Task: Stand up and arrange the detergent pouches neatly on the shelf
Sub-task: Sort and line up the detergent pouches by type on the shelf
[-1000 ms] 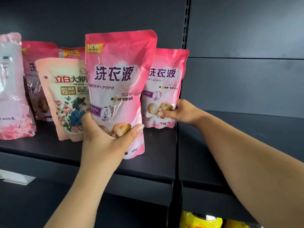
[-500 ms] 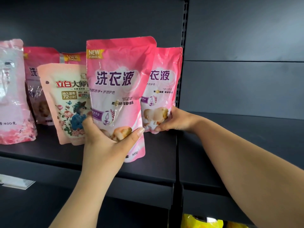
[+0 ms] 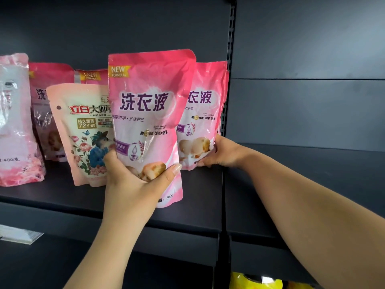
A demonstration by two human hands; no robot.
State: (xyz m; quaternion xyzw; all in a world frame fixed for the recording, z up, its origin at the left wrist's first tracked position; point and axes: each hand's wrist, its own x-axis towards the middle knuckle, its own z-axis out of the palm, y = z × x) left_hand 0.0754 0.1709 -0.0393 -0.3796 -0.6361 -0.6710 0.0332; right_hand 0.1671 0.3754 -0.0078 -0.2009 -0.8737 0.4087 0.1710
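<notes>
Left hand [image 3: 133, 182] grips the near pouch [image 3: 149, 113] upright above the shelf [image 3: 62, 197]; right hand [image 3: 221, 153] clasps the far pouch [image 3: 205, 105].

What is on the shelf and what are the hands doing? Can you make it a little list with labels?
left hand: holds the front pink pouch upright, low down
right hand: grips the back pink pouch at its lower right edge
beside them: cream flower pouch, standing, tilted
far left: pale pink pouch
behind: two more pink pouches, partly hidden
shelf: dark
below: something yellow, unclear
</notes>
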